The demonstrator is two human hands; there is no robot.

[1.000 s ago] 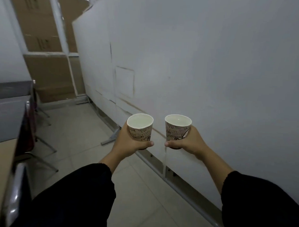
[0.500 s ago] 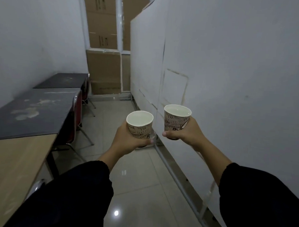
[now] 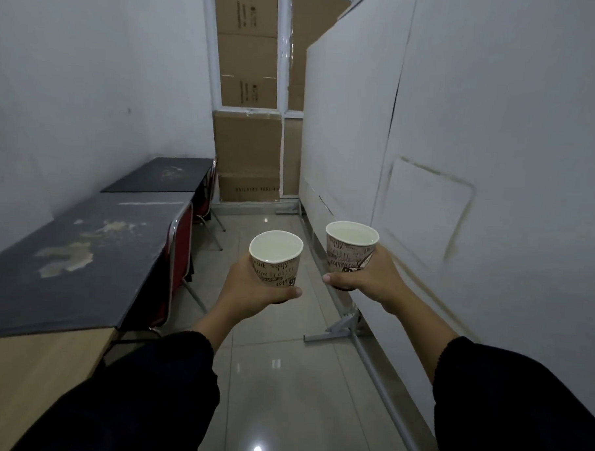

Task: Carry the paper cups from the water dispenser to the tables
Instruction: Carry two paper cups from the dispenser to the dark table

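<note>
Tables [image 3: 83, 250]: ranged along the wall at 9 o'clock, a red chair [image 3: 180, 254] tucked against them.
Left hand [image 3: 252, 291]: wrapped around the left paper cup [image 3: 276, 263], held upright just below centre.
Right hand [image 3: 365, 279]: clasped around the right paper cup [image 3: 351, 250], held upright at 3 o'clock of the other.
Partition [image 3: 496, 166]: seen at 3 o'clock.

White walls [image 3: 91, 80], glossy tiled floor [image 3: 269, 377], dark tables [image 3: 83, 250]

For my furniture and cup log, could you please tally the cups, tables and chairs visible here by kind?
Cups: 2, one in the left hand (left cup) and one in the right hand (right cup)
Tables: 3 (wood table, near black table, far black table)
Chairs: 2 (near chair, far chair)
Total: 7
</note>
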